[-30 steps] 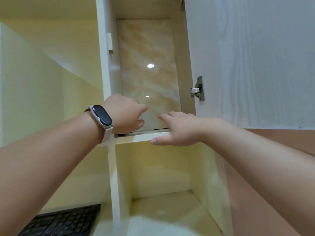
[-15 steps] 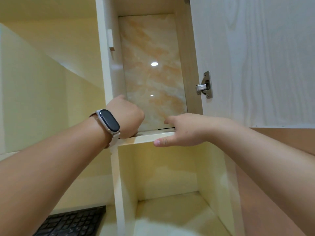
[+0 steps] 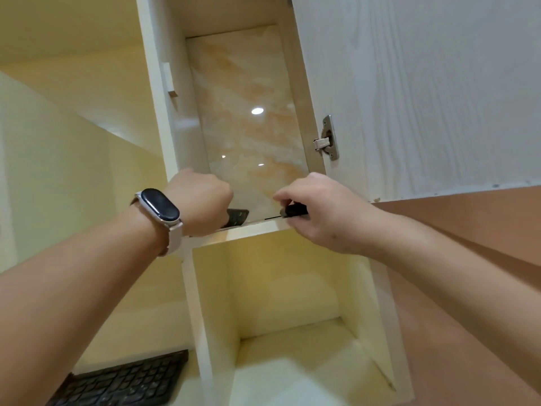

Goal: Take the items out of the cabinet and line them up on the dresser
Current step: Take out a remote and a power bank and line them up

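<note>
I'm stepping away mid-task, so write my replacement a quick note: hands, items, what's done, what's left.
Left hand: closed on a dark remote-like item at the cabinet shelf edge.
Right hand: pinching a small black item on the same shelf.
Cabinet door: open.
Done: both items gripped, neither clear of the shelf.
Left: carry both down and line them up on the dresser, which is out of view. Whether more sits deeper on the shelf cannot be told.

On the cabinet (image 3: 164, 118) shelf (image 3: 257, 228), a remote (image 3: 237, 217) lies left in the left hand (image 3: 199, 200); a dark item (image 3: 295, 210) lies right in the right hand (image 3: 322, 212). A keyboard (image 3: 123, 382) lies below left.
</note>
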The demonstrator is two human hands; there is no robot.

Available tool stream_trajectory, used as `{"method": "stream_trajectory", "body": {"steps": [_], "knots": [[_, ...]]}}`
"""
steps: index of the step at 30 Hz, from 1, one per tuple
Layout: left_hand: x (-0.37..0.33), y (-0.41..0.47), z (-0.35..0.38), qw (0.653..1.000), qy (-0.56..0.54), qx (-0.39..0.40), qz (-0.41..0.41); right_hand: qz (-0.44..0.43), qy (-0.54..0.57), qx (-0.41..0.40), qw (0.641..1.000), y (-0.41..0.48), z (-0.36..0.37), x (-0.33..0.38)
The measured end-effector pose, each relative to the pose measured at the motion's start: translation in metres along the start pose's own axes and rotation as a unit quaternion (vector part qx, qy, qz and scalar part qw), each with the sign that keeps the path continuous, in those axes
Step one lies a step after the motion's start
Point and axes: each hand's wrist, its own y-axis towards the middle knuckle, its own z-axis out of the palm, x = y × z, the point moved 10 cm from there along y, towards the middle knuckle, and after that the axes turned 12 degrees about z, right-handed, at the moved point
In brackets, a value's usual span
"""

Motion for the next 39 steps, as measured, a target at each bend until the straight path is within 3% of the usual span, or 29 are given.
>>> {"method": "stream_trajectory", "body": {"steps": [5,9,14,22,25,29,31,33,35,39], "knots": [[-0.011,-0.035,-0.017,0.984,-0.085,-0.155,-0.032,-0.023,-0.149,-0.119,0.981,-0.018,-0.009,0.000],[-0.023,-0.066,-0.033,0.953,-0.122,-0.274,-0.042,-0.057,-0.163,-0.195,0.966,-0.040,-0.024,0.014],[-0.015,-0.082,-0.010,0.947,-0.210,-0.207,-0.126,-0.012,-0.153,-0.242,0.958,-0.061,-0.040,0.012],[-0.031,-0.115,-0.007,0.894,-0.310,-0.255,-0.202,0.076,-0.103,-0.204,0.971,-0.081,-0.025,-0.018],[-0.048,-0.130,0.003,0.838,-0.408,-0.282,-0.226,0.107,-0.047,-0.158,0.981,-0.092,-0.014,-0.025],[-0.080,-0.148,0.032,0.699,-0.577,-0.328,-0.267,0.185,0.080,-0.095,0.975,-0.119,-0.001,-0.038],[-0.102,-0.155,0.044,0.626,-0.642,-0.352,-0.268,0.220,0.160,-0.066,0.960,-0.136,0.009,-0.043],[-0.126,-0.161,0.055,0.575,-0.683,-0.354,-0.280,0.259,0.224,-0.044,0.939,-0.154,0.023,-0.050],[-0.150,-0.166,0.066,0.537,-0.711,-0.346,-0.293,0.294,0.264,-0.029,0.918,-0.173,0.037,-0.056],[-0.198,-0.167,0.090,0.496,-0.757,-0.307,-0.292,0.366,0.320,-0.021,0.873,-0.212,0.059,-0.063]]}}
